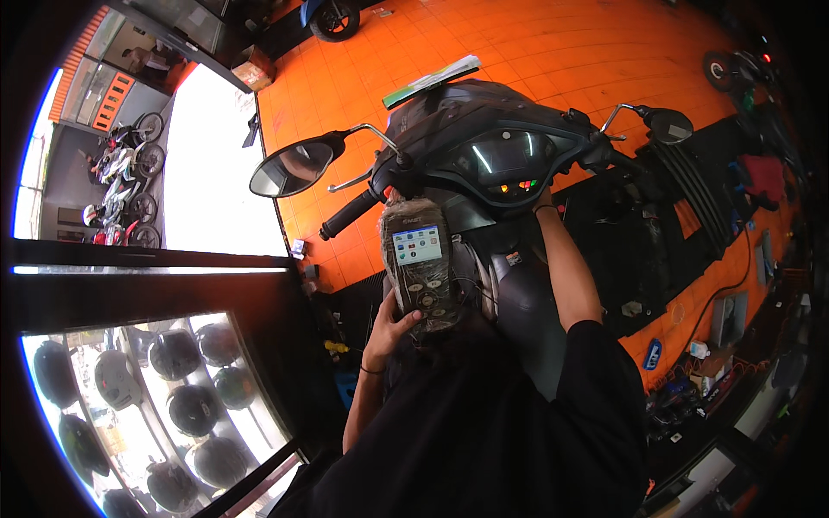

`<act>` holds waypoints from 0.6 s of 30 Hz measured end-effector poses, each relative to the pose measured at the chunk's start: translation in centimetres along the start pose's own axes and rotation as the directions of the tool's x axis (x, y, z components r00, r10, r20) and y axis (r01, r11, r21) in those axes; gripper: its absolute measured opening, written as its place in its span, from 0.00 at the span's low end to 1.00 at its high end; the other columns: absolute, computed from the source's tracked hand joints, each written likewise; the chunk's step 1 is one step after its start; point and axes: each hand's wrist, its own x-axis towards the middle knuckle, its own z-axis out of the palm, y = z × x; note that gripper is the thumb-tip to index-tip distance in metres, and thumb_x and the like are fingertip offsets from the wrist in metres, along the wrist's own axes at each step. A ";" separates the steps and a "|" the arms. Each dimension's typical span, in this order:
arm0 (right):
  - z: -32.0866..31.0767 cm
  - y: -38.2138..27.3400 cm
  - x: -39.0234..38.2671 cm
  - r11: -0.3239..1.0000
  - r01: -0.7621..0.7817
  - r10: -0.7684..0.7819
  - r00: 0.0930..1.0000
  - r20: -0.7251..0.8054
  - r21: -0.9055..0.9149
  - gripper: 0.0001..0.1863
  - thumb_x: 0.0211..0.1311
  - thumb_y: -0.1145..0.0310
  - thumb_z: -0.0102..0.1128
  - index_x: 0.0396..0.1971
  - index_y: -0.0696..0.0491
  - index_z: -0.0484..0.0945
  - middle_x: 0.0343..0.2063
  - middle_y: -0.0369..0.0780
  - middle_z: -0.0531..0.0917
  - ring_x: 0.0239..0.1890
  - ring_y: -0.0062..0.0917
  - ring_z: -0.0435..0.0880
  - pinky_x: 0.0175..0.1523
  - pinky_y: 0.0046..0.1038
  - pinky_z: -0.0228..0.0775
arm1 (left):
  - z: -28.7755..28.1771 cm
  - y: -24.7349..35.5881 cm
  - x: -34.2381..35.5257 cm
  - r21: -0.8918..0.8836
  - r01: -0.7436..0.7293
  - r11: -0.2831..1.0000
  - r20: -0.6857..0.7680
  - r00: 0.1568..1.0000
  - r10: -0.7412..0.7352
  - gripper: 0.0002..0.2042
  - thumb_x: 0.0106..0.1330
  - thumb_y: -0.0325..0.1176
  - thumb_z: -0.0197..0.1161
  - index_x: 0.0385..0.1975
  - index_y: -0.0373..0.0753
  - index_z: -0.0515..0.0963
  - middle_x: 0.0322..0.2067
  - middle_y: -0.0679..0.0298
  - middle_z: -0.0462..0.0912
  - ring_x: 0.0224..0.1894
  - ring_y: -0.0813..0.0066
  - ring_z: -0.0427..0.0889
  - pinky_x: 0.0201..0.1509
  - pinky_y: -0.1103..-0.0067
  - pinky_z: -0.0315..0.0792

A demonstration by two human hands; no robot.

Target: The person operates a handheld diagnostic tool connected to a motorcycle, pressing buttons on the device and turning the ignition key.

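Note:
My left hand (391, 330) is closed around the lower left side of a handheld diagnostic scanner (423, 285), its thumb lying near the buttons. The scanner is wrapped in clear plastic, and its lit screen shows rows of small icons. In front of me stands a dark scooter (458, 142). Small orange and green lights glow on its instrument panel (508, 164). My right forearm reaches forward to the scooter, with my right hand (545, 202) just below the panel's right side. The fingers of that hand are hidden behind the bodywork.
Mirrors (298, 166) stick out from both sides of the handlebar. A lit cabinet of helmets (192, 410) stands at the left. Orange floor tiles (345, 95) spread ahead. Tools and a blue bottle (653, 354) lie on the right. Several motorcycles (129, 173) are parked outside.

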 end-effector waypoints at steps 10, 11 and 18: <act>7.0 6.9 2.3 0.971 0.078 -0.046 0.989 -0.143 0.226 0.15 0.67 0.65 0.56 0.47 0.58 0.84 0.51 0.52 0.84 0.52 0.48 0.84 0.59 0.44 0.75 | 0.6 1.2 -0.1 -0.029 -0.024 0.999 0.028 0.999 0.025 0.32 0.66 0.33 0.70 0.66 0.29 0.65 0.58 0.57 0.79 0.60 0.69 0.77 0.66 0.72 0.70; 6.8 8.7 2.3 0.970 0.084 -0.044 0.983 -0.176 0.230 0.15 0.68 0.65 0.56 0.46 0.58 0.84 0.51 0.52 0.84 0.52 0.48 0.84 0.59 0.44 0.75 | 0.7 1.0 0.4 -0.030 -0.022 0.999 0.058 0.998 0.024 0.31 0.66 0.32 0.70 0.66 0.29 0.65 0.58 0.57 0.79 0.60 0.69 0.78 0.66 0.72 0.70; 5.3 -2.8 -1.0 0.992 -0.126 0.127 0.989 0.069 -0.018 0.17 0.72 0.62 0.53 0.48 0.58 0.83 0.49 0.50 0.85 0.51 0.43 0.84 0.55 0.44 0.73 | -0.8 0.3 -1.2 -0.051 0.009 0.999 -0.058 0.998 -0.012 0.31 0.67 0.32 0.70 0.66 0.29 0.65 0.58 0.56 0.79 0.60 0.67 0.77 0.67 0.70 0.69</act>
